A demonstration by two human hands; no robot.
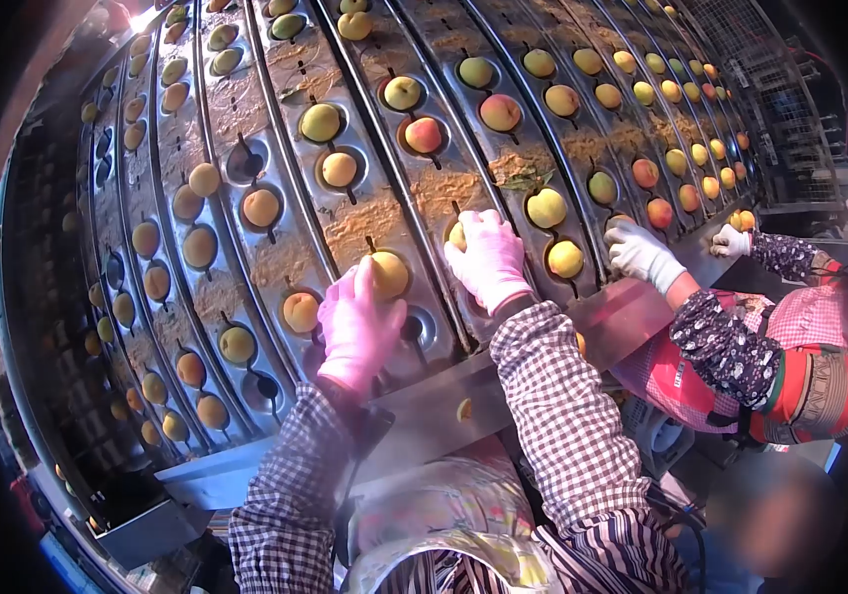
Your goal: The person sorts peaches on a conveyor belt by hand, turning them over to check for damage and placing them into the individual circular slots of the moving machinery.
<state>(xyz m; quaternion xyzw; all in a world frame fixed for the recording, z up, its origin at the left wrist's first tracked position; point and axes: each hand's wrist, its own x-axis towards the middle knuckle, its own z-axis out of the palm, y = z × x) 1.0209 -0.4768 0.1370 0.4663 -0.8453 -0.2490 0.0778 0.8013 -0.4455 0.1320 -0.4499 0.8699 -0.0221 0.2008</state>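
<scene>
Metal trays [359,213] with round cups hold yellow and reddish fruits. My left hand [356,322], in a pink glove, has its fingers on a yellow fruit [388,276] near the front edge. Left of that hand a peach-coloured fruit [300,312] sits in its cup, and a bare cup [412,329] shows to the right. My right hand [488,257], also pink-gloved, has its fingers curled over a yellow fruit [457,236], which is mostly hidden. Two yellow fruits [547,208] lie in cups just to its right.
A metal ledge [444,406] runs along the front of the trays. At the right, a co-worker's white-gloved hands [644,254] reach onto the trays, with patterned sleeves [726,337] behind. A wire mesh guard [765,89] stands at the upper right. Brown pulp smears the trays.
</scene>
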